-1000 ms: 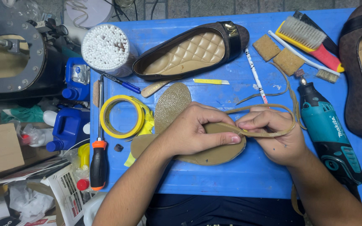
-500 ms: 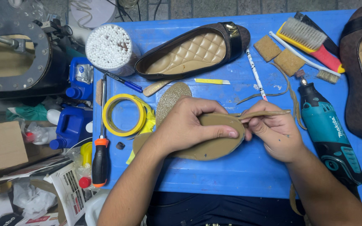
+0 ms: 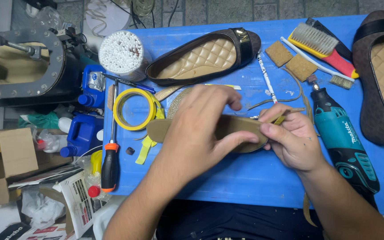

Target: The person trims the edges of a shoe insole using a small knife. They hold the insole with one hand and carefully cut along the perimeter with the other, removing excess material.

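My left hand (image 3: 201,129) grips a tan insole (image 3: 156,130) from above and holds it tilted on its edge over the blue table (image 3: 245,186). My right hand (image 3: 292,140) is at the insole's right end. Its thumb presses on the rim and its fingers pinch a thin tan strip (image 3: 290,110) against it. A small yellow bit shows by those fingertips; I cannot tell what it is. A glittery gold insole (image 3: 178,98) lies partly hidden under my left hand.
A black flat shoe (image 3: 201,55) with quilted tan lining lies behind, with a brown shoe (image 3: 383,80) at far right. A teal rotary tool (image 3: 341,138) is beside my right hand. Yellow tape roll (image 3: 134,109), screwdriver (image 3: 109,164), brush (image 3: 323,44), two sanding blocks (image 3: 278,53) and a cup of white sticks (image 3: 123,53) surround the work.
The insole lay flat under my left hand; now it is lifted and tipped on edge. My right hand has shifted to its right tip, still with the strip.
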